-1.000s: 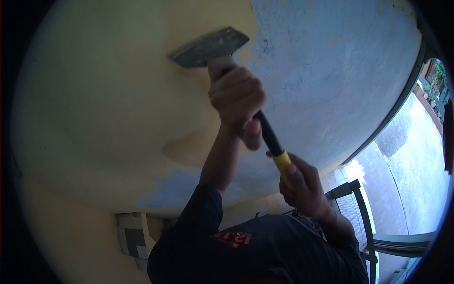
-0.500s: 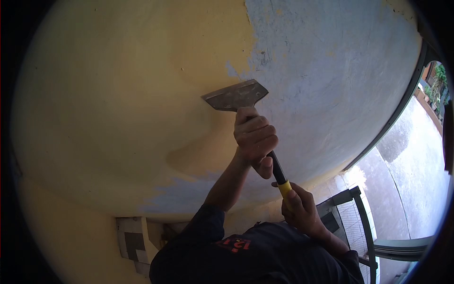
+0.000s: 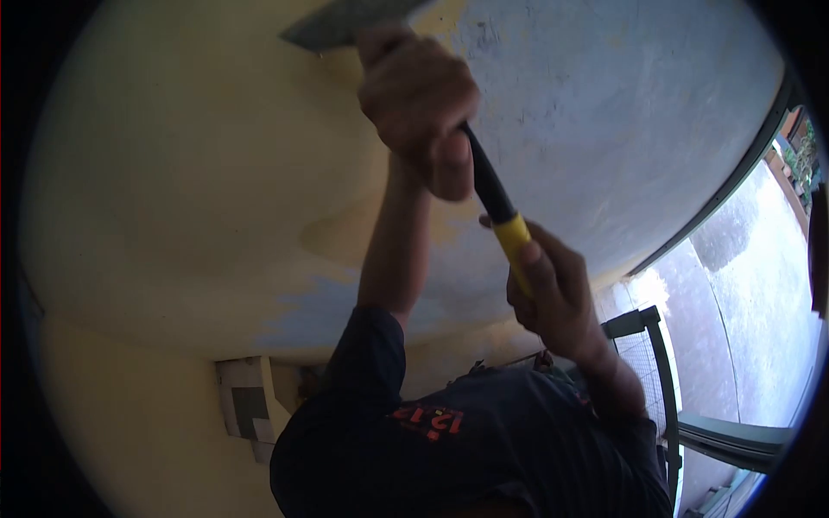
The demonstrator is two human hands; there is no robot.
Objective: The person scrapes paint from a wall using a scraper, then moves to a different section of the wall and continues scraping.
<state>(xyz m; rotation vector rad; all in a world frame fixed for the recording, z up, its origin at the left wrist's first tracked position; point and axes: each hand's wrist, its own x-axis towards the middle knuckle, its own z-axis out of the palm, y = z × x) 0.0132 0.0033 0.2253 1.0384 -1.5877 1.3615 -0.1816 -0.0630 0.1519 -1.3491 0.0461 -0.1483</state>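
A long-handled wall scraper (image 3: 490, 186) with a wide metal blade, a black shaft and a yellow grip is held up against the wall (image 3: 199, 173). My left hand (image 3: 419, 95) is wrapped round the shaft close below the blade, slightly blurred. Lower down, my right hand (image 3: 557, 293) closes on the yellow grip, thumb lying along it. The blade lies over yellow paint near the top of the view, its upper part cut off by the frame edge. Right of it, a bluish-grey surface (image 3: 596, 147) shows where the yellow coat is gone, with a ragged border between.
Another bluish-grey patch (image 3: 328, 311) lies low on the wall, beside my left arm. A grey metal frame with mesh (image 3: 643, 345) stands at the lower right, near my right elbow. Bright paved ground (image 3: 734, 319) and plants (image 3: 803, 155) show beyond the wall's dark edge.
Both hands and the scraper have moved up in the view, the blade also leftward over the yellow paint. My left arm is stretched further; both grips stay the same.
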